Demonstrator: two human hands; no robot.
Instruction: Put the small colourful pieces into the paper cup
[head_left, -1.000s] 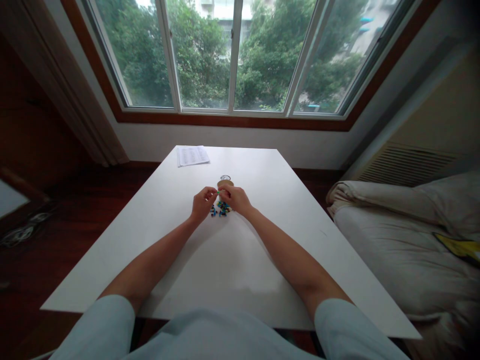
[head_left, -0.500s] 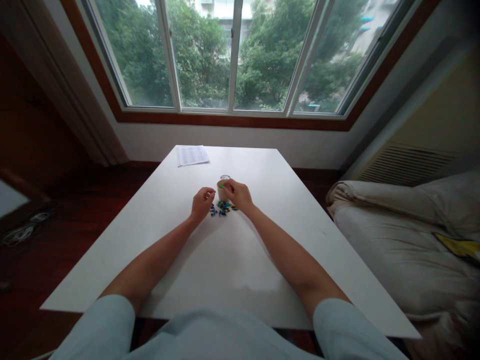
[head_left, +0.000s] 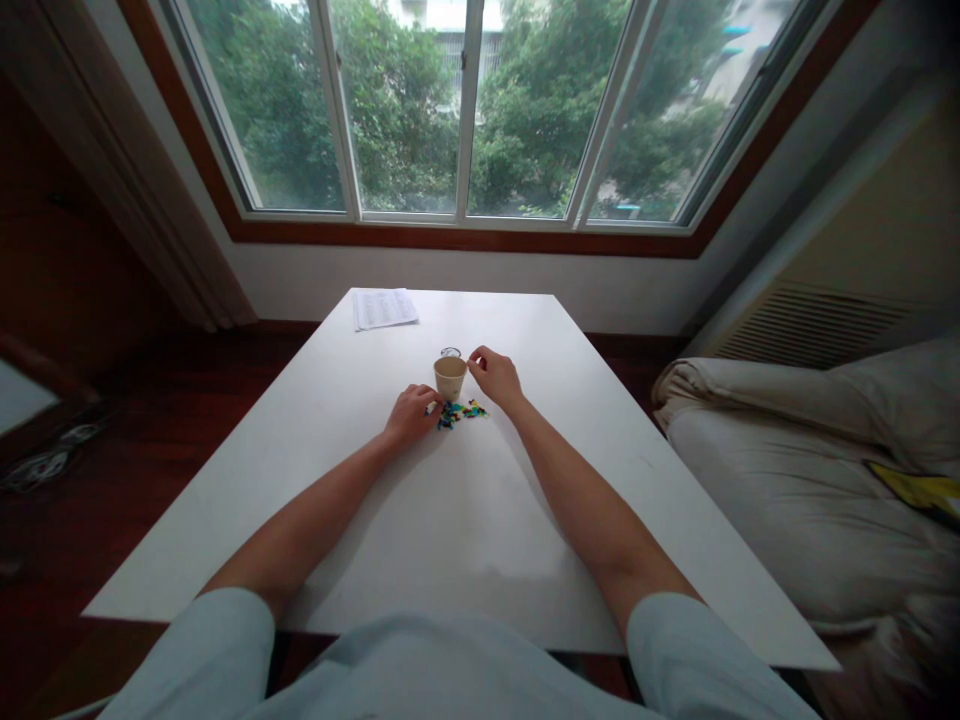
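Both your forearms (head_left: 304, 522) stretch in from the near edge of the white counter (head_left: 487, 560) toward a beige paper cup (head_left: 450, 382). It stands upright, mouth up, between your two hands, probably so that its opening lies within easy reach of either one. You see its inner wall, but whatever is at the bottom is too small and dim to tell. Small multicoloured pieces (head_left: 448, 414) lie loose at the cup's foot, on the side toward the near edge; that closeness probably spares your fingers a long reach.

Your left hand (head_left: 411, 414) rests low at the left of the pieces, fingers bent over them; whether it grips one cannot be told. Your right hand (head_left: 496, 376) hangs just beside the right of the cup's rim, thumb and fingers drawn close together; whether anything is pinched there cannot be told either.

Just beyond the cup, toward the far edge, sits a ring-shaped object (head_left: 451, 351). Printed sheets (head_left: 385, 308) lie by the far left corner, likely put there to leave your hands room.
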